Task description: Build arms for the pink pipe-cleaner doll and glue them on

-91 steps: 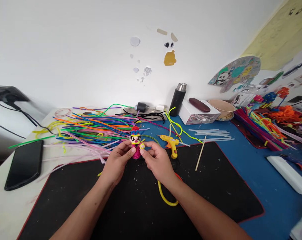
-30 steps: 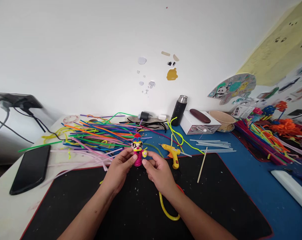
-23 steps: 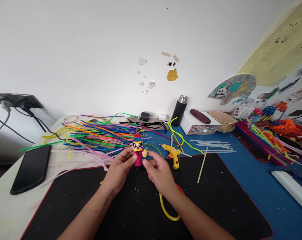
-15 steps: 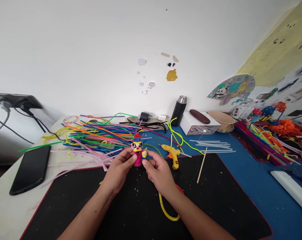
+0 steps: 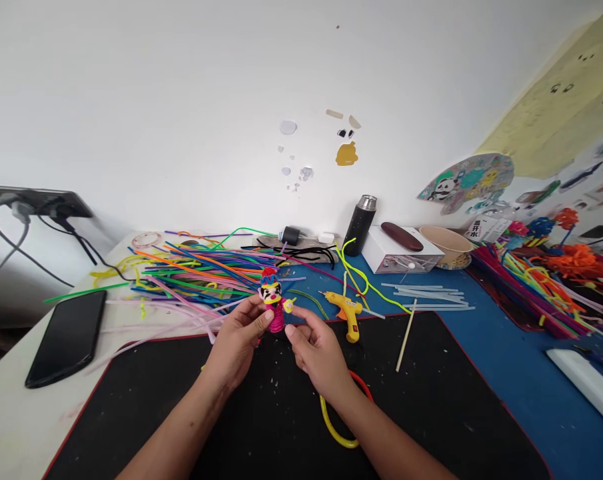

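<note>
A small doll (image 5: 276,320) made of fuzzy pipe cleaners stands upright above the black mat. Its body is magenta, its face white with black and pink marks, and its headpiece blue, yellow and red. My left hand (image 5: 244,333) grips the body's left side between thumb and fingers. On the doll's other side is my right hand (image 5: 318,343), thumb and index finger apart. That index fingertip is at the doll's small yellow ball (image 5: 288,306), seemingly touching it; the thumb tip is beside the lower body. Part of the doll's left side is hidden by my left fingers.
A yellow hot glue gun (image 5: 348,312) lies right of my hands, near a thin wooden stick (image 5: 406,337) and clear glue sticks (image 5: 431,293). Loose pipe cleaners (image 5: 196,267) spread behind. A phone (image 5: 66,340) lies left; a black flask (image 5: 360,227) stands by the wall.
The doll's head has tilted slightly to the left. My right thumb has come slightly away from the body. The whole view has shifted a little.
</note>
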Available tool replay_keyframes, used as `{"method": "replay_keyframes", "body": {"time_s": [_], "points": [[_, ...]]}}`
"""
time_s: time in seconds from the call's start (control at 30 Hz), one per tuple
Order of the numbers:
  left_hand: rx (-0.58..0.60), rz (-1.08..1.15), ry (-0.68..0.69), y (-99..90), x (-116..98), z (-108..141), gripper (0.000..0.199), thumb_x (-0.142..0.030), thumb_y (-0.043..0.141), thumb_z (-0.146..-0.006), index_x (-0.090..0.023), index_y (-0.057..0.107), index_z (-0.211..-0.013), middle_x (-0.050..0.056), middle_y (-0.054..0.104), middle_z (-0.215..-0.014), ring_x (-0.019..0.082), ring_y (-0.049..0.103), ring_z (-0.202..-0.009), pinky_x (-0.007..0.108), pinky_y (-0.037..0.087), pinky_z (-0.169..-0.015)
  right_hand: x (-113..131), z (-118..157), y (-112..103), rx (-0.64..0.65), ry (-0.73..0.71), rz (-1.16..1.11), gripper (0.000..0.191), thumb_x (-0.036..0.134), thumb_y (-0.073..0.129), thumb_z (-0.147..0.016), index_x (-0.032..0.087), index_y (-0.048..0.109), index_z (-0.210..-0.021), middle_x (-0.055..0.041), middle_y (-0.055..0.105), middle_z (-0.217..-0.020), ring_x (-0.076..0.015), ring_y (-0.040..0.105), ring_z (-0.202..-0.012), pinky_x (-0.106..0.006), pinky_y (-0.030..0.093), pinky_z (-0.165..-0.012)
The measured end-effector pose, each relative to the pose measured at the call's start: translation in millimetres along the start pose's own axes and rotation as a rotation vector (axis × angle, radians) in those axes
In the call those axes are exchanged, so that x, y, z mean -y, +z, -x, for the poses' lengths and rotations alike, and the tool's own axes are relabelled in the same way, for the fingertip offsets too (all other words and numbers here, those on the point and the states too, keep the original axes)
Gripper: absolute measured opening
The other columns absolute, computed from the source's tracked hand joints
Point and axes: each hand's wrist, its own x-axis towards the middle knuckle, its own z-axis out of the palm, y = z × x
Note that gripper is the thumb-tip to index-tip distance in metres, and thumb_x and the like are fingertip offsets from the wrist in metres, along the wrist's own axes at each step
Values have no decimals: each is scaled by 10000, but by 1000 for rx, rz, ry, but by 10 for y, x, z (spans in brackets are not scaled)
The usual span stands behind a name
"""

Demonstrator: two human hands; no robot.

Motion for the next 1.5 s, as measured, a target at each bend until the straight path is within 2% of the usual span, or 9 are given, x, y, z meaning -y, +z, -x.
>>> {"method": "replay_keyframes", "body": {"time_s": [0.3,0.67,0.87,1.0,1.13,1.33,1.5], "points": [[59,9,57,8,-23,-2,389,-258,1016,-615,-193,739,-882,28,775,-931,169,694,-871,248,523,-792,19,-18,96,74,60,-107,654,602,818,-818,162,642,-1270,135,399,-573,-48,268,-413,-199,202,-384],[64,-36,91,-11,-6,-9,381,-274,995,-643,-198,727,-904,30,757,-920,187,682,-862,281,507,-835,73,-18,156,71,124,-147,551,611,852,-771,169,675,-1048,134,393,-513,-45,249,-418,-196,183,-399],[85,-13,60,4,-15,18,427,-297,1008,-637,-213,748,-965,33,765,-964,183,677,-893,269,506,-839,69,-26,120,84,120,-172,520,580,855,-775,167,681,-1038,138,394,-498,-44,233,-405,-203,176,-394],[115,-35,34,-11,-23,11,417,-328,996,-655,-211,772,-987,67,782,-1039,218,695,-974,283,507,-875,74,-27,65,91,104,-154,504,575,847,-786,164,705,-1041,137,374,-492,-48,228,-404,-205,169,-395],[174,-90,1,-34,-52,8,415,-340,979,-679,-206,797,-1027,105,790,-1126,265,709,-1058,315,506,-915,85,-20,14,103,104,-155,491,567,845,-794,166,709,-1043,133,377,-508,-46,232,-408,-205,177,-400],[297,-153,-57,-46,-88,10,412,-311,947,-729,-214,793,-1098,129,801,-1143,314,715,-1112,364,504,-952,83,6,-38,121,106,-165,482,550,826,-829,156,705,-1078,137,363,-505,-48,233,-418,-208,185,-416],[299,-169,-54,-49,-67,6,416,-296,951,-723,-216,790,-1098,114,808,-1113,287,724,-1057,364,493,-967,72,26,-44,136,107,-168,515,572,813,-837,144,709,-1103,138,366,-495,-50,228,-418,-211,182,-414]]}}
